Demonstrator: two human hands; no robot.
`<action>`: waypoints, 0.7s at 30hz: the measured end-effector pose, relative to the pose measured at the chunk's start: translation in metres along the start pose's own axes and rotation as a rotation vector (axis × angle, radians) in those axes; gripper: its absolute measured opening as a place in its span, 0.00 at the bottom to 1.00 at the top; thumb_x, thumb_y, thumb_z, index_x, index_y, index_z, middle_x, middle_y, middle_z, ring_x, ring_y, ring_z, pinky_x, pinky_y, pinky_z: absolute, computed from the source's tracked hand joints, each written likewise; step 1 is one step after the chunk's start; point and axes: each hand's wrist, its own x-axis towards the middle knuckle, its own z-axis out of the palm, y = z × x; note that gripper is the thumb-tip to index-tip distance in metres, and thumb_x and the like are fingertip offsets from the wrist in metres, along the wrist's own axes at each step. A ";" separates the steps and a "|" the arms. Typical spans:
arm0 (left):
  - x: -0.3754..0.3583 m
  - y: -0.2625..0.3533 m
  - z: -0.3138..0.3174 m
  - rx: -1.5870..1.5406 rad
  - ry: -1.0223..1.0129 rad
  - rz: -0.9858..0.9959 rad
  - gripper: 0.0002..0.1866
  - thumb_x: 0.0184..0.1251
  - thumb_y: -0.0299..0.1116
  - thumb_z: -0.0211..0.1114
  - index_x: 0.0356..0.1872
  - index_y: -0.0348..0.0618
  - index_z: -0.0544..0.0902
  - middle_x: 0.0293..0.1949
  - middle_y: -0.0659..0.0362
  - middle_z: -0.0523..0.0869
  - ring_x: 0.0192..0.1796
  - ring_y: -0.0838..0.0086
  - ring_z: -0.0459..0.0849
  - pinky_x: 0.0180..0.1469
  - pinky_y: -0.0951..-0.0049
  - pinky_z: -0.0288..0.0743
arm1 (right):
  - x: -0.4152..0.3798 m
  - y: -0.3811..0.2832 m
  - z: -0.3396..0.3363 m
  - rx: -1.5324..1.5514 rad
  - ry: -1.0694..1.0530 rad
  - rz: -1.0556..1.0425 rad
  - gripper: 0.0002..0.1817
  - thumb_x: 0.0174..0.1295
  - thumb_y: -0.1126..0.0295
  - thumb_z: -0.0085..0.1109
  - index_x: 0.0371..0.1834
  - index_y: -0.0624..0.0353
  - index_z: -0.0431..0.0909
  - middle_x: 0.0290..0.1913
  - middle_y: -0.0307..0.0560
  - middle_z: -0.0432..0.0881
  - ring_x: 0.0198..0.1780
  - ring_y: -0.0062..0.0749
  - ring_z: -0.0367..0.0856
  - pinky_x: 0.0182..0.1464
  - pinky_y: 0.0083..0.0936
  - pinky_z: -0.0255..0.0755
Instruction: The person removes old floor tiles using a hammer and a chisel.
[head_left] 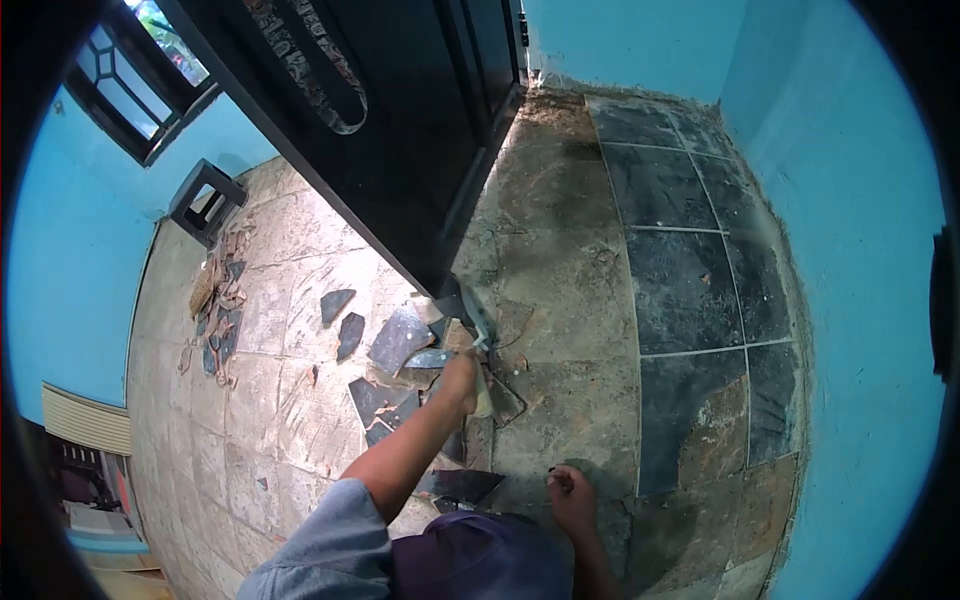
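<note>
My left hand (460,383) reaches into a heap of broken tile by the lower corner of the dark door (400,150). Its fingers are hidden, so what it holds cannot be told. Just beyond it are a pale, long object (477,318) and a tan fragment (458,335). A large grey tile shard (400,337) lies to its left. Low in the view, my right hand (572,495) is above the bare floor with its fingers curled; a small dark spot shows at the fingertips, too small to name. A dark shard (465,486) lies to its left.
Dark tiles (680,290) cover the floor along the right blue wall (860,280), one of them broken at its lower corner. Rubble (220,310) is piled at the left near a dark stool (205,195). More shards (385,405) lie left of my left arm.
</note>
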 end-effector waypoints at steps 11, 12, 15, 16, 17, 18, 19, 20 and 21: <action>-0.019 -0.023 -0.150 -0.035 0.118 -0.005 0.16 0.81 0.47 0.54 0.45 0.43 0.76 0.32 0.56 0.77 0.28 0.65 0.78 0.29 0.62 0.75 | 0.002 -0.012 -0.004 0.035 -0.001 -0.068 0.16 0.63 0.71 0.67 0.54 0.63 0.83 0.43 0.50 0.90 0.43 0.36 0.90 0.45 0.32 0.81; -0.019 -0.022 -0.164 -0.002 0.226 -0.009 0.17 0.81 0.48 0.54 0.47 0.43 0.75 0.32 0.56 0.77 0.28 0.65 0.78 0.29 0.62 0.75 | 0.000 -0.013 -0.005 0.039 -0.002 -0.059 0.16 0.63 0.71 0.67 0.54 0.63 0.83 0.42 0.50 0.90 0.43 0.36 0.90 0.45 0.33 0.81; -0.036 -0.019 -0.179 0.110 0.364 0.020 0.16 0.80 0.49 0.54 0.48 0.46 0.73 0.33 0.55 0.76 0.28 0.65 0.77 0.29 0.62 0.75 | -0.002 -0.013 -0.009 0.040 0.010 -0.062 0.16 0.63 0.71 0.67 0.53 0.63 0.83 0.42 0.51 0.90 0.43 0.37 0.90 0.45 0.33 0.81; -0.042 -0.017 -0.176 0.091 0.365 0.044 0.14 0.80 0.47 0.54 0.47 0.47 0.73 0.33 0.55 0.76 0.27 0.65 0.77 0.28 0.62 0.75 | -0.002 -0.011 -0.009 0.041 0.018 -0.068 0.16 0.63 0.71 0.67 0.54 0.63 0.83 0.42 0.51 0.89 0.42 0.38 0.90 0.45 0.34 0.81; -0.046 -0.018 -0.170 0.165 0.243 0.125 0.14 0.80 0.46 0.55 0.48 0.47 0.74 0.33 0.55 0.76 0.27 0.65 0.77 0.28 0.62 0.75 | -0.001 -0.010 -0.009 0.044 0.025 -0.075 0.16 0.63 0.71 0.67 0.54 0.63 0.83 0.42 0.51 0.89 0.42 0.38 0.90 0.46 0.34 0.81; -0.059 -0.017 -0.150 0.235 0.123 0.204 0.13 0.79 0.45 0.55 0.49 0.47 0.74 0.33 0.55 0.77 0.27 0.65 0.78 0.27 0.62 0.75 | -0.003 -0.008 -0.008 0.044 0.027 -0.082 0.16 0.63 0.71 0.67 0.54 0.63 0.83 0.42 0.51 0.89 0.42 0.39 0.90 0.46 0.34 0.81; -0.064 -0.018 -0.127 0.266 0.038 0.217 0.13 0.78 0.44 0.56 0.47 0.45 0.76 0.32 0.56 0.78 0.26 0.65 0.78 0.27 0.63 0.76 | -0.005 -0.005 -0.007 0.040 0.020 -0.083 0.16 0.64 0.71 0.66 0.54 0.63 0.83 0.42 0.49 0.90 0.42 0.36 0.89 0.45 0.32 0.80; -0.069 -0.020 -0.103 0.295 -0.047 0.231 0.13 0.77 0.43 0.57 0.46 0.43 0.77 0.31 0.57 0.78 0.26 0.66 0.79 0.26 0.64 0.76 | -0.005 -0.003 -0.006 0.032 0.013 -0.089 0.15 0.65 0.71 0.66 0.54 0.63 0.83 0.42 0.47 0.90 0.43 0.34 0.89 0.45 0.30 0.80; -0.088 -0.008 -0.064 0.337 -0.061 0.090 0.13 0.77 0.41 0.58 0.50 0.42 0.79 0.31 0.56 0.80 0.25 0.66 0.79 0.27 0.64 0.77 | -0.003 -0.004 -0.007 0.023 0.006 -0.099 0.15 0.66 0.71 0.65 0.55 0.62 0.83 0.42 0.46 0.90 0.43 0.31 0.89 0.45 0.28 0.79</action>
